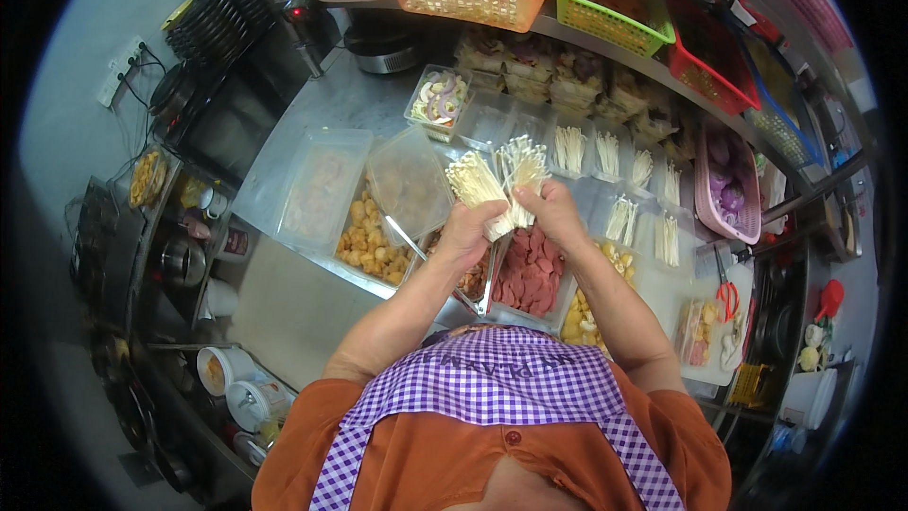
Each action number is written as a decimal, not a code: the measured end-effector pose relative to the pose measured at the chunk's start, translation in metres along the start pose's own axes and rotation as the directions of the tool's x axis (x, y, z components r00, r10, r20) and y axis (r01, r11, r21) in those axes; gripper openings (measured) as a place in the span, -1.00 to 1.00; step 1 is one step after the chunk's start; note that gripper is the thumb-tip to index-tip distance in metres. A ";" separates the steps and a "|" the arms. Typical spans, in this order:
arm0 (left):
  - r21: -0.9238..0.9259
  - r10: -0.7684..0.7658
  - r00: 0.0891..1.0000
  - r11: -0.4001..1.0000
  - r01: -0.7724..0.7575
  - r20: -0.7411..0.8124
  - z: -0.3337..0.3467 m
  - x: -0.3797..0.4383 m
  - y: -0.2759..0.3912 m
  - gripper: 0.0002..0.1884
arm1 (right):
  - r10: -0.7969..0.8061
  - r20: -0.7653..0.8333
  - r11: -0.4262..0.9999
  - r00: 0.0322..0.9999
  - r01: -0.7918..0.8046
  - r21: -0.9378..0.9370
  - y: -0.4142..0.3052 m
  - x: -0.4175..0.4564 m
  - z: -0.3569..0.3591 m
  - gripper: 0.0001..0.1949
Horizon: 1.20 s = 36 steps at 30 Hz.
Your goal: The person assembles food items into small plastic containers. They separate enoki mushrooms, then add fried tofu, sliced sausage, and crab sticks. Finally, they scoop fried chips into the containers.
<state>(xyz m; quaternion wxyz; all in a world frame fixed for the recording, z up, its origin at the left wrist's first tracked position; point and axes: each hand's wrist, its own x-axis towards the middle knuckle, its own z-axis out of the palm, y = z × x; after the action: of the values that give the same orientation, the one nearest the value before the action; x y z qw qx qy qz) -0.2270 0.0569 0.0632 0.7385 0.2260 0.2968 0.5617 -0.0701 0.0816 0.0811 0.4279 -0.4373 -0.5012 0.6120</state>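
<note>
My left hand (471,231) grips one part of a bunch of enoki mushrooms (477,181), and my right hand (552,207) grips the other part, caps pointing away from me. The two parts touch at their bases. Below them lies a plastic tub of reddish meat slices (528,273). Metal tongs (484,291) rest beside it. Left of these stands a tub of golden-brown pieces (370,241), partly under a translucent lid (409,177). Clear trays, several with small enoki portions (569,149), stand in rows beyond and right of my hands. One tray holds sliced onion and vegetables (438,101).
A metal shelf over the far side bears an orange basket (468,3) and a green basket (613,21). A pink basket of red onions (727,188) stands at right, near red-handled scissors (727,298). A lidded tub (323,188) stands at left.
</note>
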 end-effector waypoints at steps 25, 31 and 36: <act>0.087 0.037 0.999 0.996 -0.038 0.015 -0.022 -0.004 0.033 -0.38 | 0.200 0.374 0.972 0.905 -0.136 -0.192 -0.008 0.042 0.019 -0.76; 0.168 0.020 1.000 0.986 -0.019 -0.001 0.007 -0.003 0.029 -0.58 | 0.110 0.126 0.988 0.986 -0.122 0.092 0.004 0.028 0.007 -0.80; 0.101 0.063 0.995 0.993 -0.055 -0.079 -0.006 -0.004 0.026 -0.60 | 0.134 -0.022 0.980 0.991 -0.129 0.150 -0.018 0.023 -0.002 -0.82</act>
<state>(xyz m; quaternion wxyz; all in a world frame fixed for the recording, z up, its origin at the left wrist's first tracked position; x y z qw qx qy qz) -0.2504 0.0601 0.0767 0.6967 0.2478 0.3474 0.5767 -0.0722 0.1069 0.0964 0.4259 -0.4463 -0.4173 0.6673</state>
